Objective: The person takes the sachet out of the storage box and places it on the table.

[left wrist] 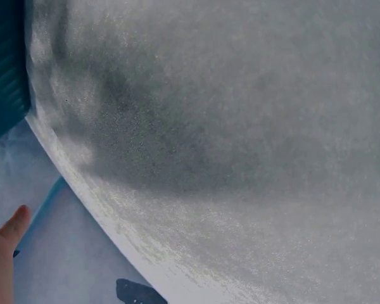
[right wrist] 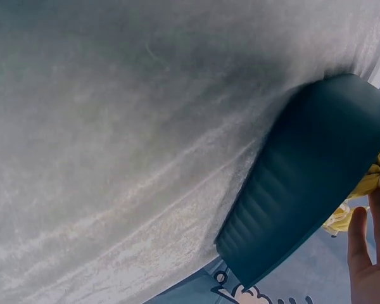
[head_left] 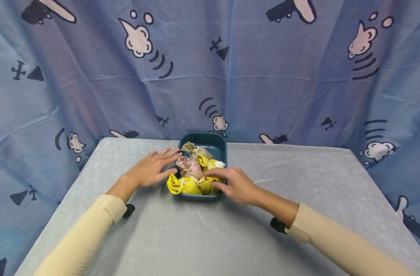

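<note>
A dark teal bin (head_left: 217,147) holds several small tied cloth pouches. An olive-beige pouch (head_left: 202,152) lies toward its back and a pink pouch (head_left: 190,167) in the middle. Yellow pouches (head_left: 190,186) fill the front, one with its gathered neck over the front left corner. My left hand (head_left: 149,168) reaches to the bin's left side, fingers stretched out, fingertips at the rim and beside the pink pouch. From the right, my right hand (head_left: 239,186) pinches a yellow pouch (head_left: 207,185) at the front right between thumb and index finger.
The bin stands near the back edge of a table with a grey cloth (head_left: 196,237). Behind it hangs a blue patterned curtain (head_left: 189,76). In the right wrist view, the bin's ribbed outer wall (right wrist: 297,183) lies beside the hand.
</note>
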{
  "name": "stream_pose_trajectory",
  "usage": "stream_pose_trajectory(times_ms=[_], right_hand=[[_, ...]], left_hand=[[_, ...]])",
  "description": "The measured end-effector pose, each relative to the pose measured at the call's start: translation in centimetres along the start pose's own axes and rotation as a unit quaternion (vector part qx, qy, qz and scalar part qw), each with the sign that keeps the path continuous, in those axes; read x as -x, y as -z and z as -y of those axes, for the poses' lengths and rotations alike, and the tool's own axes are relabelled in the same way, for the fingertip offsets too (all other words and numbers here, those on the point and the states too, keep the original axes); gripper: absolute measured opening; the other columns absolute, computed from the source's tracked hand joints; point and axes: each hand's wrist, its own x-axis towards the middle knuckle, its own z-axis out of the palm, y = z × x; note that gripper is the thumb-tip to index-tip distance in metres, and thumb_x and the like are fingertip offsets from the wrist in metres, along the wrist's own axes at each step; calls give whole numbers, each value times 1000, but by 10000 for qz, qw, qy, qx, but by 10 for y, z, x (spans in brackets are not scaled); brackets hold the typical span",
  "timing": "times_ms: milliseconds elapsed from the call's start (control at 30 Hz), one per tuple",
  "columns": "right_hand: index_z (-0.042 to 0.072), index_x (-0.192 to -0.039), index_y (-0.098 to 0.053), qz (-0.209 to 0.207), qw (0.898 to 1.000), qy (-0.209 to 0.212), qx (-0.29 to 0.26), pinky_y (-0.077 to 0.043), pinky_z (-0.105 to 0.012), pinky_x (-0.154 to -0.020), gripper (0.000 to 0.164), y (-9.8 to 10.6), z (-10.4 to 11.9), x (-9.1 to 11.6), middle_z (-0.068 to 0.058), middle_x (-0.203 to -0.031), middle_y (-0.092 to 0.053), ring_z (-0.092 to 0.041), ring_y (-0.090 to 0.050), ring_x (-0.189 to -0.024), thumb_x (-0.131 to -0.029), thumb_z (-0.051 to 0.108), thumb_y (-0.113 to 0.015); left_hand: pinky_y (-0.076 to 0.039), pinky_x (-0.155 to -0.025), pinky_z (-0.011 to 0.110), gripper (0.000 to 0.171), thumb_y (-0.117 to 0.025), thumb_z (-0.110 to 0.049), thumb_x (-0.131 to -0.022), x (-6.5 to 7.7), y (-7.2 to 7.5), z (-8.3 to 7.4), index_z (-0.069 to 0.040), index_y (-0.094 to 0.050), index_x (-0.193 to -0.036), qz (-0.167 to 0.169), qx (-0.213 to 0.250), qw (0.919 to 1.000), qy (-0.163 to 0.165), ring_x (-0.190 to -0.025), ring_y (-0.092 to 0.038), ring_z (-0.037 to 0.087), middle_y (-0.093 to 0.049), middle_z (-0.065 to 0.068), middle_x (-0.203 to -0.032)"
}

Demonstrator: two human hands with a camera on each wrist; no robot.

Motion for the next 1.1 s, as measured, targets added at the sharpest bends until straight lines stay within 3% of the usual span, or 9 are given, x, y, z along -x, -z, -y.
stream_pose_trajectory(times_ms=[167,600,1100], right_hand=[[2,-128,-66,-40,10000,-20,-69,-54,-32,-91,36,5,2,0,-12,-125,-68,-21,-66,-113,-92,1,-69],[1,-121,-70,-197,9997,159,41,-56,-29,-87,31,27,10,-5,-8,-118,-72,-17,-69,-103,-91,0,-70],[3,-121,-71,-542,9979,222,271,-56,-35,-87,34,70,27,-7,-9,-115,-72,-21,-70,-104,-88,-5,-71]], left_hand=[[-23,-112,65,62,-42,-49,-104,0,0,-1,-19,-31,-158,-39,43,10000,-31,-150,-19,30,-23,7,-164],[-23,-112,65,63,-41,-50,-105,1,-1,0,-16,-32,-157,-15,56,10000,-29,-150,-21,33,-22,7,-164],[-24,-112,65,63,-40,-51,-105,0,-1,-1,-16,-33,-157,-30,28,10000,-43,-149,-22,33,-22,7,-164]])
